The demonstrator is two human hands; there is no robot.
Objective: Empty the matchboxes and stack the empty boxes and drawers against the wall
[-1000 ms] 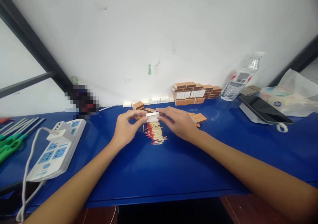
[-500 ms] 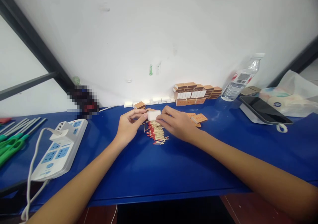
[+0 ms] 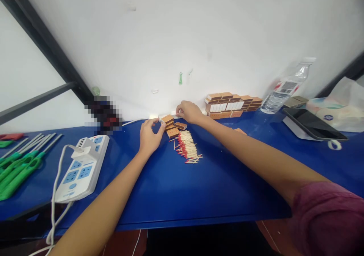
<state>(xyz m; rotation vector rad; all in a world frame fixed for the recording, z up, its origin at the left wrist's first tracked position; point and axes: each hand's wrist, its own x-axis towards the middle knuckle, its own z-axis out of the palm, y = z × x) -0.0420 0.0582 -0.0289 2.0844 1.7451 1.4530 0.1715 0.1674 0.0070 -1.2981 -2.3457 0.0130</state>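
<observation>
My left hand (image 3: 150, 135) is at the left end of a small stack of orange matchboxes (image 3: 167, 119), its thumb and forefinger curved with a gap between them. The thumb tip appears to touch the stack. Reaching to the wall, my right hand (image 3: 190, 112) pinches a small white matchbox tray (image 3: 174, 113) above the row of white trays there; its fingers partly hide the tray. In front of the stack lies a heap of red-tipped matches (image 3: 186, 147). One matchbox (image 3: 180, 125) lies beside the stack, just behind the matches.
A wall of stacked matchboxes (image 3: 226, 106) stands at the back right, beside a water bottle (image 3: 287, 87). Farther right are a phone (image 3: 305, 123) and a plastic bag (image 3: 347, 104). A power strip (image 3: 85, 169) and green-handled tools (image 3: 22, 169) lie left on the blue table (image 3: 199, 195).
My right hand has moved away from my left hand, back to the wall, with the white tray. My left hand has shifted to the matchbox stack. The view has turned slightly left.
</observation>
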